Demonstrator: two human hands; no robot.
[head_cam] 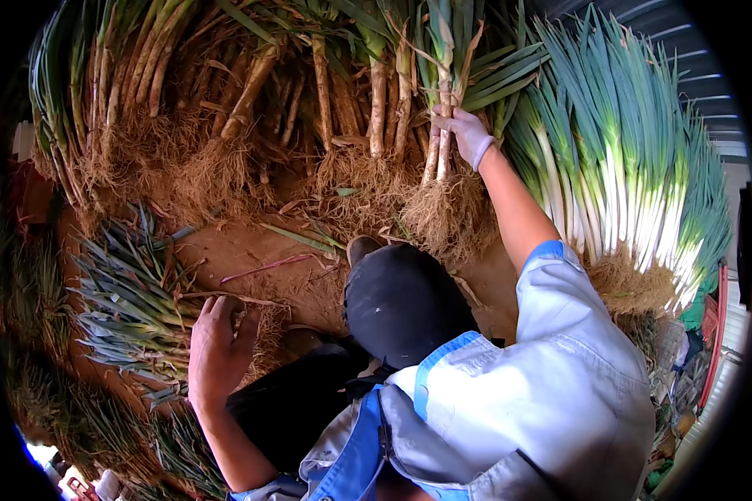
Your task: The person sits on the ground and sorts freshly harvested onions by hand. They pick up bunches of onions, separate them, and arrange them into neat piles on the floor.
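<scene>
My right hand point(467, 130), in a thin pale glove, is closed around the soil-stained stalks of a few long green onions point(443, 100). Their bushy brown roots point(446, 206) hang down near the dirt floor, and the green tops rise out of the picture. Bare and with thumb and fingers apart, my left hand point(222, 344) hovers over or beside a pile of green onions point(135, 300) lying on the floor. I see nothing in its grasp; whether it touches the pile, I cannot tell.
Unpeeled green onions point(250, 94) stand in a row along the far side. At right leans a big stack of white-stemmed green onions point(614, 163) against a corrugated wall point(717, 94). My dark-clad knee point(407, 307) juts forward. More bundles point(100, 419) lie at lower left.
</scene>
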